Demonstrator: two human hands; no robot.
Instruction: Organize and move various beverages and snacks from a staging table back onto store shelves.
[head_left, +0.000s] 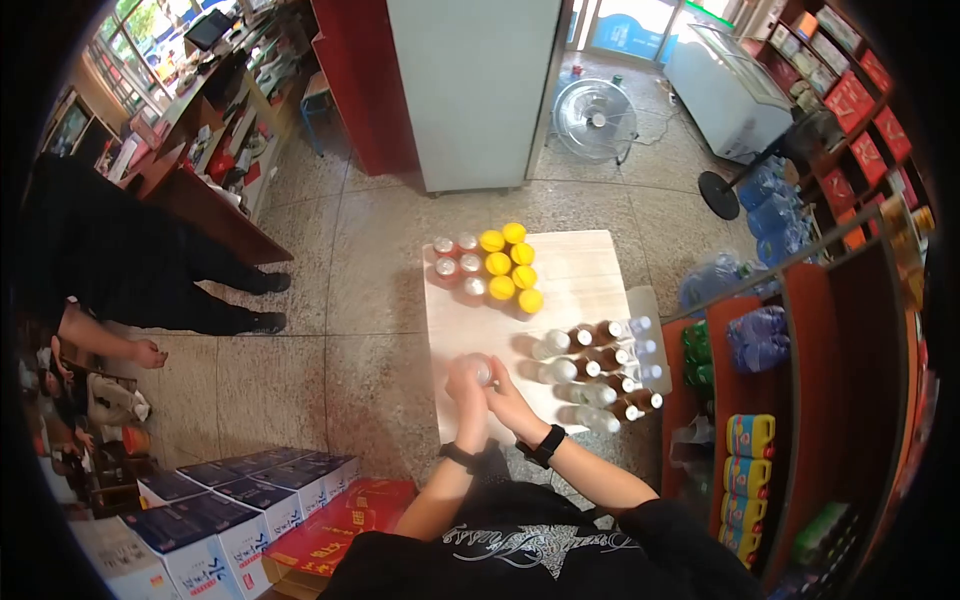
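Observation:
My left hand (466,392) and my right hand (508,398) are closed together around a bottle (483,371) near the front left of the small wooden table (575,257). Its pale top shows between my fingers, but my hands hide most of its body. Beyond them, several reddish bottles with silvery caps (446,266) stand at the table's far left. Beside those is a group of yellow-capped bottles (522,254). On the right side of the table are clear bottles (563,371) and brown bottles with white caps (607,358).
Shelves with yellow packs (748,472) rise close on my right. Stacked white-and-blue boxes (270,490) and a red box (345,520) lie at front left. A person in black (130,250) stands at left. A white cabinet (475,90) and a fan (596,118) stand beyond the table.

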